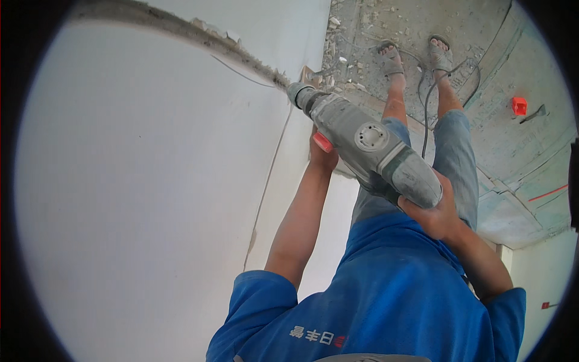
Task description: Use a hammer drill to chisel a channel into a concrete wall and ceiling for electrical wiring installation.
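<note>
A dusty grey rotary hammer [353, 127] slants across the view, its chuck end against the wall. Its bit is hidden at the end of a rough groove [232, 51] cut into the white wall. My right hand [435, 211] is wrapped round the rear handle. Under the front of the tool, my left hand [324, 155] grips it beside a red part [323, 142]; the tool's body hides most of those fingers.
A dark power cable [429, 99] runs between my legs and loops round my sandalled feet. Rubble [350, 69] lies along the wall's foot. To the right on the floor are a red box [519, 106] and a flat chisel [533, 114].
</note>
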A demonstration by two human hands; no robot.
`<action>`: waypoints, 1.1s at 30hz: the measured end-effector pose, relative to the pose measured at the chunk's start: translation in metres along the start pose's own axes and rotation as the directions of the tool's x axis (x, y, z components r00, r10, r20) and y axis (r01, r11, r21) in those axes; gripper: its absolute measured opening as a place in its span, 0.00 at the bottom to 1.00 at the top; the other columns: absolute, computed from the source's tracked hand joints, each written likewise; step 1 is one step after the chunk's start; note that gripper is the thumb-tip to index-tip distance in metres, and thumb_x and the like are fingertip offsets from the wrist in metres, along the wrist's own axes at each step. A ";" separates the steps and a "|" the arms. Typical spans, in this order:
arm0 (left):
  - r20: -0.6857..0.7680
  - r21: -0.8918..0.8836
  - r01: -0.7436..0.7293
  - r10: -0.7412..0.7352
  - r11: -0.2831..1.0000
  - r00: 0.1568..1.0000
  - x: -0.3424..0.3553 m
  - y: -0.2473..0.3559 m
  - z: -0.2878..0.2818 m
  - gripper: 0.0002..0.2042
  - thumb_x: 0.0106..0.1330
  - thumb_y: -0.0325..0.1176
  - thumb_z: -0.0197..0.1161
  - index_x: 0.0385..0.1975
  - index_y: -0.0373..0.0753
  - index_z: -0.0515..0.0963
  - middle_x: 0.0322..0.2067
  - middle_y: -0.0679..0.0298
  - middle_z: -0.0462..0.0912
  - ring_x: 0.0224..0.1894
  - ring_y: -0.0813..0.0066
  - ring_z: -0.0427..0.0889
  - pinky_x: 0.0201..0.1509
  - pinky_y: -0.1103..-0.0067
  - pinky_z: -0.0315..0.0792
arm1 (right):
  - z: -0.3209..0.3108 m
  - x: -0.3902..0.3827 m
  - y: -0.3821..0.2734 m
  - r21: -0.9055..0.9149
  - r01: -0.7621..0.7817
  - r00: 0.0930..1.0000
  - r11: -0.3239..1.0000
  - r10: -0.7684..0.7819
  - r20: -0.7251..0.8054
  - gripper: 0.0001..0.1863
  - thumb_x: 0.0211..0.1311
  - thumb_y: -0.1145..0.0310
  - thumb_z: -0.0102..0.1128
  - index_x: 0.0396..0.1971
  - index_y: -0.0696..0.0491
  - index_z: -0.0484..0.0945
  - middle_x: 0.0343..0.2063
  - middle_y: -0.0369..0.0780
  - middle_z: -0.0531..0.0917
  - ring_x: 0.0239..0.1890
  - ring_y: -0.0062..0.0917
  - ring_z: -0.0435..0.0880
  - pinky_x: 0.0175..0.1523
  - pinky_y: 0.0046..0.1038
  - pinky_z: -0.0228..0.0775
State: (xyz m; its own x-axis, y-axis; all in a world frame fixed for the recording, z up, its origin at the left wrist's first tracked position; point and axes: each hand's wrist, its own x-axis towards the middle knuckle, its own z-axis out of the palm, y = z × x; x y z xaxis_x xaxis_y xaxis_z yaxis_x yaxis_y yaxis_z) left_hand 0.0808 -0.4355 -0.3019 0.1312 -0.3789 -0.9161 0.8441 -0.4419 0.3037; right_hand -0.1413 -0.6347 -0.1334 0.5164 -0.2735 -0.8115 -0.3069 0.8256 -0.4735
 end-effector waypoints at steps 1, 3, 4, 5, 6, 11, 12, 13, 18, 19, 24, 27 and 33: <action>-0.027 -0.071 0.024 -0.026 0.997 0.999 0.007 -0.003 -0.006 0.24 0.73 0.46 0.47 0.65 0.44 0.61 0.63 0.62 0.68 0.63 0.64 0.69 0.67 0.67 0.64 | 0.004 0.002 0.006 -0.003 -0.009 1.000 1.000 0.009 0.004 0.22 0.49 0.76 0.62 0.48 0.59 0.74 0.35 0.39 0.82 0.39 0.23 0.81 0.48 0.26 0.71; -0.058 -0.149 0.047 -0.056 0.988 0.997 0.005 -0.011 -0.020 0.24 0.73 0.46 0.47 0.66 0.44 0.60 0.63 0.62 0.67 0.64 0.64 0.68 0.66 0.66 0.64 | 0.010 0.006 0.015 -0.021 0.012 1.000 1.000 -0.012 -0.002 0.23 0.47 0.74 0.64 0.47 0.59 0.75 0.35 0.40 0.83 0.38 0.24 0.81 0.47 0.27 0.71; -0.012 -0.094 0.012 -0.014 0.995 1.000 0.007 -0.010 -0.020 0.24 0.73 0.46 0.47 0.65 0.44 0.61 0.62 0.61 0.69 0.63 0.63 0.69 0.66 0.66 0.65 | 0.012 0.010 0.022 -0.027 0.011 1.000 1.000 -0.011 -0.011 0.23 0.47 0.74 0.64 0.47 0.59 0.75 0.35 0.40 0.83 0.38 0.24 0.81 0.47 0.27 0.71; 0.036 -0.042 -0.025 0.026 0.999 0.999 0.011 -0.010 -0.020 0.24 0.73 0.47 0.48 0.65 0.44 0.62 0.61 0.61 0.70 0.62 0.63 0.70 0.66 0.66 0.65 | 0.013 0.011 0.030 -0.077 0.063 0.998 0.995 -0.063 -0.004 0.23 0.46 0.74 0.65 0.46 0.59 0.75 0.35 0.42 0.83 0.38 0.27 0.82 0.47 0.28 0.72; 0.047 -0.049 -0.018 0.021 0.999 0.999 0.018 -0.010 -0.018 0.24 0.73 0.47 0.48 0.65 0.44 0.62 0.61 0.61 0.70 0.62 0.63 0.70 0.66 0.66 0.65 | 0.014 0.013 0.037 -0.126 0.114 0.993 0.985 -0.114 0.005 0.23 0.45 0.73 0.66 0.46 0.59 0.75 0.35 0.43 0.83 0.37 0.29 0.83 0.46 0.29 0.72; 0.161 -0.402 0.123 -0.063 0.907 0.985 0.022 -0.034 -0.083 0.22 0.71 0.48 0.50 0.59 0.43 0.69 0.53 0.60 0.78 0.56 0.63 0.76 0.61 0.66 0.70 | 0.051 0.009 0.044 -0.155 0.132 0.990 0.979 -0.137 -0.020 0.25 0.41 0.73 0.67 0.45 0.58 0.76 0.36 0.47 0.82 0.39 0.40 0.83 0.46 0.31 0.73; 0.162 -0.404 0.123 -0.062 0.906 0.985 0.024 -0.039 -0.091 0.22 0.71 0.48 0.50 0.59 0.43 0.69 0.53 0.60 0.78 0.56 0.63 0.76 0.61 0.66 0.70 | 0.056 0.008 0.043 -0.144 0.124 0.991 0.982 -0.129 -0.029 0.26 0.40 0.73 0.67 0.46 0.59 0.75 0.37 0.48 0.81 0.40 0.42 0.83 0.46 0.32 0.73; 0.263 -0.413 0.139 -0.028 0.900 0.964 0.026 -0.038 -0.096 0.22 0.71 0.48 0.51 0.58 0.43 0.70 0.52 0.61 0.78 0.54 0.64 0.77 0.59 0.66 0.72 | 0.061 0.005 0.043 -0.145 0.126 0.991 0.981 -0.132 -0.036 0.26 0.40 0.73 0.67 0.46 0.59 0.75 0.37 0.48 0.81 0.40 0.42 0.83 0.46 0.32 0.73; 0.268 -0.430 0.153 -0.036 0.890 0.963 0.015 -0.039 -0.109 0.21 0.69 0.52 0.54 0.52 0.43 0.72 0.46 0.63 0.79 0.46 0.68 0.79 0.50 0.70 0.75 | 0.071 0.000 0.047 -0.120 0.124 0.986 0.985 -0.136 -0.095 0.28 0.41 0.75 0.66 0.49 0.58 0.73 0.40 0.48 0.80 0.41 0.40 0.82 0.47 0.32 0.72; 0.236 -0.420 0.131 -0.031 0.898 0.971 0.020 -0.025 -0.111 0.21 0.68 0.53 0.54 0.50 0.43 0.72 0.44 0.64 0.79 0.44 0.69 0.80 0.48 0.72 0.76 | 0.073 0.008 0.040 -0.114 0.152 0.983 0.982 -0.162 -0.081 0.28 0.41 0.75 0.66 0.49 0.58 0.73 0.40 0.48 0.80 0.41 0.40 0.82 0.47 0.32 0.72; -0.337 0.029 -0.009 0.018 1.000 0.941 0.002 0.028 0.028 0.25 0.68 0.50 0.54 0.56 0.36 0.70 0.49 0.56 0.78 0.50 0.63 0.79 0.54 0.67 0.74 | 0.042 0.022 -0.019 0.063 -0.122 0.984 0.991 0.129 -0.121 0.21 0.47 0.74 0.62 0.45 0.60 0.75 0.34 0.39 0.82 0.35 0.24 0.80 0.43 0.27 0.72; -0.330 0.145 -0.062 0.107 0.988 0.938 0.006 0.047 0.057 0.24 0.69 0.50 0.53 0.54 0.36 0.71 0.49 0.58 0.78 0.50 0.63 0.79 0.53 0.67 0.74 | 0.023 0.052 -0.022 0.095 -0.022 0.987 0.995 0.037 -0.154 0.17 0.48 0.72 0.60 0.41 0.61 0.78 0.30 0.37 0.82 0.34 0.20 0.78 0.42 0.25 0.71; -0.318 -0.042 -0.103 0.084 0.994 0.944 0.029 0.039 0.052 0.23 0.70 0.48 0.50 0.54 0.35 0.71 0.49 0.59 0.78 0.51 0.64 0.79 0.55 0.68 0.73 | 0.008 0.081 -0.067 -0.046 -0.020 0.995 0.999 0.015 -0.094 0.13 0.45 0.71 0.59 0.33 0.61 0.80 0.27 0.37 0.81 0.31 0.19 0.77 0.39 0.24 0.70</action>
State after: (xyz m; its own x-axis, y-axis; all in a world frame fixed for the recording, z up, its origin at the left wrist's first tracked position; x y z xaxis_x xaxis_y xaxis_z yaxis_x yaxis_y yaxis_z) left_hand 0.0907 -0.5058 -0.3034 0.3602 -0.1360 -0.9229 0.8474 -0.3660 0.3847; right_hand -0.0724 -0.7086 -0.1649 0.4344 -0.3058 -0.8472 -0.3534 0.8073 -0.4727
